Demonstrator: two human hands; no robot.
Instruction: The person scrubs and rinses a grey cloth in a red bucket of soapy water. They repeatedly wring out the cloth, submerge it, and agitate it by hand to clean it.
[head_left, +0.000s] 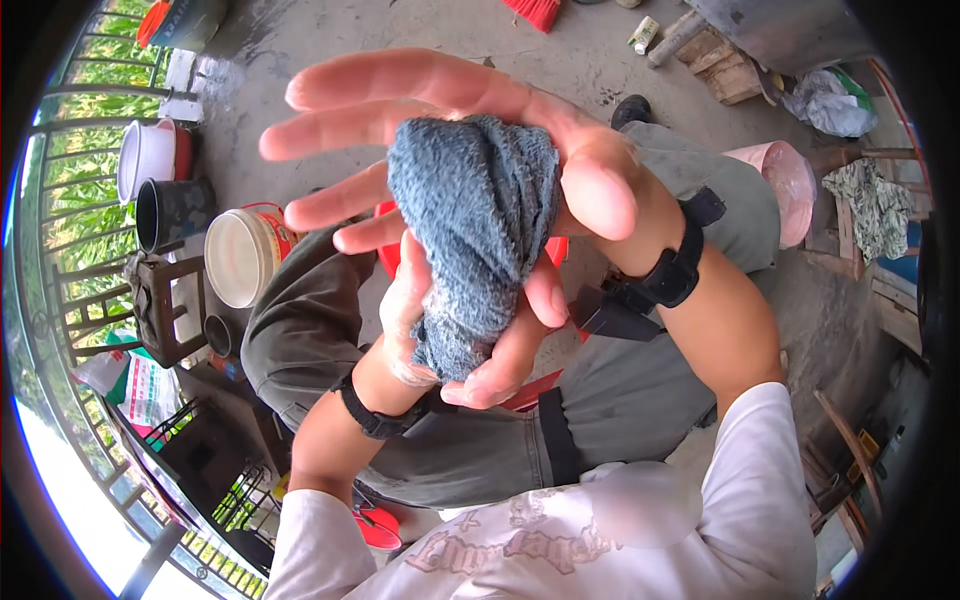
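A bunched blue-grey terry cloth is held up in front of me. My left hand has its lower end gripped, with the thumb on one side and fingers curled round the other. Against the upper part of the cloth lies my right hand, palm facing up, its fingers spread to the left and its thumb apart. The cloth hides much of both palms. Behind the hands, parts of a red plastic item show between my legs; its full shape is hidden.
At left stand a white lidless bucket, a black bucket, a pale basin and a wooden stool near a metal railing. To the right are a pink bucket and wooden pieces. Red broom bristles lie ahead.
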